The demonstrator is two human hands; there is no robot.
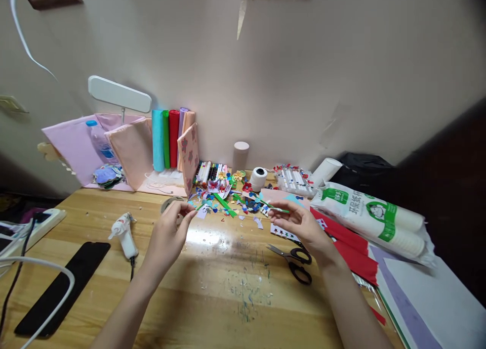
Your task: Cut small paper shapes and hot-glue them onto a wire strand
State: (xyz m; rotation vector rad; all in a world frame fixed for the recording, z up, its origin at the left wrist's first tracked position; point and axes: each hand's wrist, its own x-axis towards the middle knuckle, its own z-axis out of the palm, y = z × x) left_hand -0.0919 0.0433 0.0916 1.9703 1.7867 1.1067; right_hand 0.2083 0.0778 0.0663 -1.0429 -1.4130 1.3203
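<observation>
My right hand (294, 221) is closed on a thin green stem (269, 205), which points left from between thumb and fingers. Across a gap, my left hand (172, 230) pinches thumb and forefinger together. A small greenish sliver seems to be at those fingertips, too small to make out. Both hands hover over the near side of a heap of colourful paper scraps (243, 200). Among the scraps lies a flat green strip (225, 205). Black-handled scissors (294, 260) rest on the wooden table below my right hand, blades partly apart. Behind my left hand is a roll of tape (167, 203), partly covered.
To the left lie a white glue gun (125, 237), a black mat-like slab (63, 288) and a power strip (47, 225) with cables. Paper cups in plastic (374, 215), red paper (353, 253) and sheets (436, 293) take up the right. Markers (210, 172) and paper rolls (163, 141) stand behind.
</observation>
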